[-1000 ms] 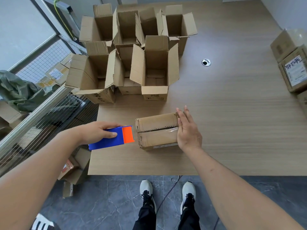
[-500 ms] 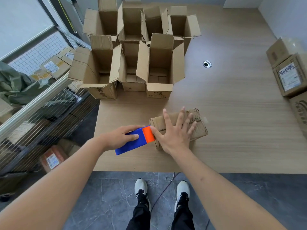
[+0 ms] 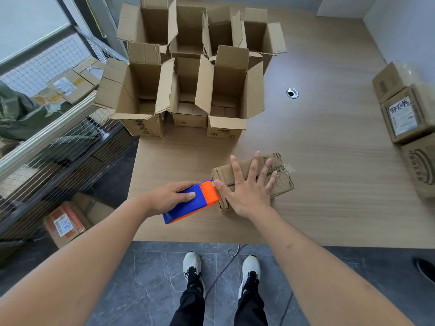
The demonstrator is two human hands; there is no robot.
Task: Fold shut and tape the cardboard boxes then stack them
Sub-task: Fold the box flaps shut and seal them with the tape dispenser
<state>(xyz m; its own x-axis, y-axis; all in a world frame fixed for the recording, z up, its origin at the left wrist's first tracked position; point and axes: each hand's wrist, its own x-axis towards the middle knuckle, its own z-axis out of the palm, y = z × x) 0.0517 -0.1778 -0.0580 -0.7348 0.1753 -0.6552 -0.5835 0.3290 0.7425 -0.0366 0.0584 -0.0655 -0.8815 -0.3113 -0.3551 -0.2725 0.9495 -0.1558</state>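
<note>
Near the table's (image 3: 329,220) front edge, right hand (image 3: 247,187) flat on box (image 3: 281,184), left hand (image 3: 170,196) gripping dispenser (image 3: 190,205).

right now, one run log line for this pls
step: taping | left hand: grips tape dispenser | right hand: flat on closed box | stacked: no

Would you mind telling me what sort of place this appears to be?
Probably a packing or shipping room: open cardboard boxes crowd a wooden table, labelled parcels sit at its edge, and the left hand grips a tape dispenser.
</note>
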